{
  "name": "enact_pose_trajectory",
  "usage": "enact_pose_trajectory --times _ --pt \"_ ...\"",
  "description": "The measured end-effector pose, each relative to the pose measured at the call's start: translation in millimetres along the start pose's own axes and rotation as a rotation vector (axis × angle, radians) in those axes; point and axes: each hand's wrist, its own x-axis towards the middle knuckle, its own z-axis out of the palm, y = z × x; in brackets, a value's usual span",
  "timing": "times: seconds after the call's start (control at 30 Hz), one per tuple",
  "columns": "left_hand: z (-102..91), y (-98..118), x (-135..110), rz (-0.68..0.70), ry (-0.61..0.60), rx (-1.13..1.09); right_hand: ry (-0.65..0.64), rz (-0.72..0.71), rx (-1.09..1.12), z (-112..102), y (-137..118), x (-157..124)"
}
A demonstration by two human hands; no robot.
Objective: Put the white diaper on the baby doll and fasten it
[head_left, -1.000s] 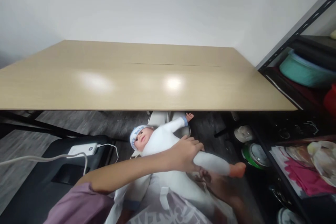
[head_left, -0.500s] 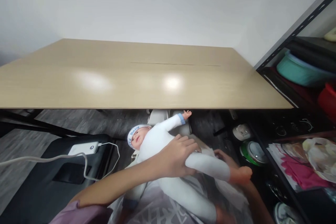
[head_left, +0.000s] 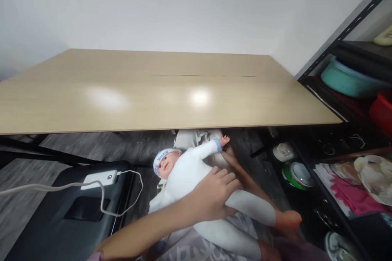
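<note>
A baby doll [head_left: 191,175] in a white suit with blue cuffs and a "Baby" headband lies on its back across my lap. Its head points left and its bare feet lie toward the lower right. My left hand [head_left: 216,193] is wrapped round the doll's hip and the top of its upper leg. My right hand [head_left: 229,155] reaches in behind the doll, close to its raised hand. The doll's arm and body cover most of those fingers, so their grip does not show.
A wooden table [head_left: 137,110] stands in front of me against a wall. On the black seat [head_left: 45,228] at left lie a white power bank [head_left: 99,179] with a cable and a dark phone [head_left: 85,209]. A dark shelf [head_left: 333,195] with tins and cloths stands at right.
My right hand has moved from beside the doll's legs up and left, to near its raised hand. The see-through plastic around the legs shows less. My left hand keeps its hold.
</note>
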Motion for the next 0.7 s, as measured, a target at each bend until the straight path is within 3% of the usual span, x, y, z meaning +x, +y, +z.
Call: enact_pose_trajectory --times 0.2,0.3,0.4,0.47,0.57,0.7 --pt "7.8 -1 -2 -0.002 0.020 0.018 0.200 -0.081 0.021 -15 0 -12" --pt "8.0 -1 -3 0.009 0.011 0.035 0.268 -0.184 0.048 -38 -20 -27" --pt "7.3 -1 -4 0.026 0.019 0.036 0.252 -0.404 -0.021 -66 -56 -43" --pt "7.6 -1 -5 0.030 0.024 0.024 0.141 -0.612 -0.160 -80 -83 -48" --pt "8.4 -1 -6 0.039 0.026 0.014 -0.222 -0.868 -0.358 -87 -119 -40" --pt "3.6 4 -14 0.068 0.063 -0.008 -0.682 -0.981 -0.526 -60 -148 -13"
